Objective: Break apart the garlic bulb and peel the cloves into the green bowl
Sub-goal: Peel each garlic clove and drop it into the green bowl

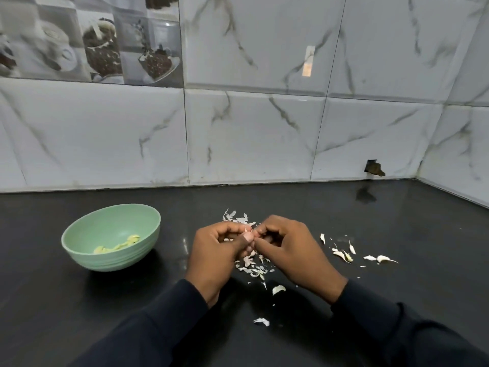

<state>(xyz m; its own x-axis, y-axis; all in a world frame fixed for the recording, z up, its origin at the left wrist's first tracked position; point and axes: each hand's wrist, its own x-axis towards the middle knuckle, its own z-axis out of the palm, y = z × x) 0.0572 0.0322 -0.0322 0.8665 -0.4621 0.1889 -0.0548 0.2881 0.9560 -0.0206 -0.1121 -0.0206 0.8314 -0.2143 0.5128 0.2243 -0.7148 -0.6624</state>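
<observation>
Centre counter (344, 210): left hand (215, 256) gripped clove (246, 230), right hand (292, 250) pinched its tip. At left, green bowl (120, 260) held peeled cloves (119, 245); unpeeled cloves (384, 258) lay right. Advice: peel from tip downward, grip steady.

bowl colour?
Pale green bowl, ribbed outside; head view.

Small pale garlic clove (248, 235), right of the round pale-green plastic bowl (111, 260), is mostly hiding behind the left hand (214, 258) and right hand (293, 255) pinching it. Yellowish peeled cloves (116, 246) are sitting half behind the bowl's near wall, count unclear. Dark sleeves (158, 327) are running off the bottom edge.
</observation>
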